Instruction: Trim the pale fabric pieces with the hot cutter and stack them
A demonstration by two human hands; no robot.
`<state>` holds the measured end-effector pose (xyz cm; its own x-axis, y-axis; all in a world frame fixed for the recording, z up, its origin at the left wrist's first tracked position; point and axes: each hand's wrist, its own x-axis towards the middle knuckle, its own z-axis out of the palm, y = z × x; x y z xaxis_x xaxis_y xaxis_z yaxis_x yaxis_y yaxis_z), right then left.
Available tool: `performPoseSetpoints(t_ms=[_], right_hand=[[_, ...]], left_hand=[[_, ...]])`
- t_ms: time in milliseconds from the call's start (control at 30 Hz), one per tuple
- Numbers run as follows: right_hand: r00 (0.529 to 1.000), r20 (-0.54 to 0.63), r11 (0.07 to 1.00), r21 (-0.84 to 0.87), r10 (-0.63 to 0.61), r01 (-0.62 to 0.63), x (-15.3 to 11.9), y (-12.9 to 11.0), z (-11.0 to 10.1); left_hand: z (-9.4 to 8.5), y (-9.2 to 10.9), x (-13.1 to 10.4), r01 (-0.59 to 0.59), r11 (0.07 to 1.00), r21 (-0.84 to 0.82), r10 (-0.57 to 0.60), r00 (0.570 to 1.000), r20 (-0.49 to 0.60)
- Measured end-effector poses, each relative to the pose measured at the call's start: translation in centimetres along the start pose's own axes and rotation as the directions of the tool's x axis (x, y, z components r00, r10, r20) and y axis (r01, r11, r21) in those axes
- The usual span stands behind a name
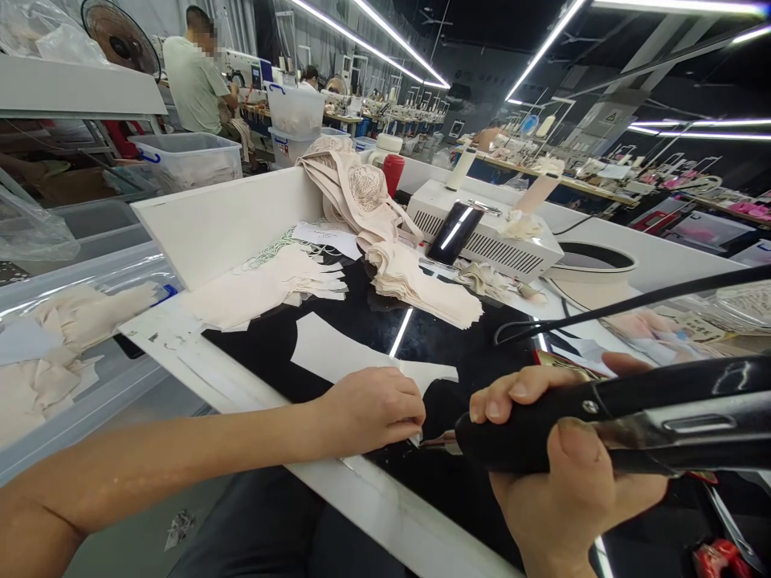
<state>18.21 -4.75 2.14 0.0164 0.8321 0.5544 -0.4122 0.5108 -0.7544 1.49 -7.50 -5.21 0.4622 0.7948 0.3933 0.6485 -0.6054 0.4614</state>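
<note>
My left hand (373,408) has its fingers curled closed on the near end of a white cut piece (328,345), which lies on the glossy black tabletop (253,357). What the fingertips pinch is partly hidden. Close up on the right, my right hand (572,490) is wrapped around a black corded hand tool with a narrow metal tip (524,437). That tip points left and comes close to my left fingertips; whether it touches the piece I cannot tell. Beyond the hands lie two stacks of cream cut pieces, one at left (265,285) and one at centre (425,285).
Lace-trimmed cream pieces (355,185) drape over the back board. A phone (456,233) leans on a white vented box (499,229). The tool's black cord (632,301) crosses at right. Red-handled scissors (720,554) lie lower right. A clear bin (120,401) stands left; co-workers sit beyond.
</note>
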Motion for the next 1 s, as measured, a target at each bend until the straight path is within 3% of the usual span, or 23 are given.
performPoseSetpoints(t_ms=[267, 700, 1000], right_hand=[[1.000, 0.003, 1.000, -0.004, -0.008, 0.008, 0.0, 0.1, 0.0], [1.000, -0.025, 1.000, -0.015, 0.007, -0.007, -0.1, -0.1, 0.2], [1.000, -0.026, 0.999, -0.032, 0.007, -0.007, -0.1, -0.1, 0.1]], left_hand=[[-0.1, 0.0, -0.4, -0.112, 0.982, 0.154, 0.114, 0.993, -0.002], [-0.5, -1.1, -0.8, -0.219, 0.973, 0.069, 0.221, 0.975, -0.033], [-1.0, -1.2, -1.0, -0.249, 0.966, 0.064, 0.248, 0.969, 0.017]])
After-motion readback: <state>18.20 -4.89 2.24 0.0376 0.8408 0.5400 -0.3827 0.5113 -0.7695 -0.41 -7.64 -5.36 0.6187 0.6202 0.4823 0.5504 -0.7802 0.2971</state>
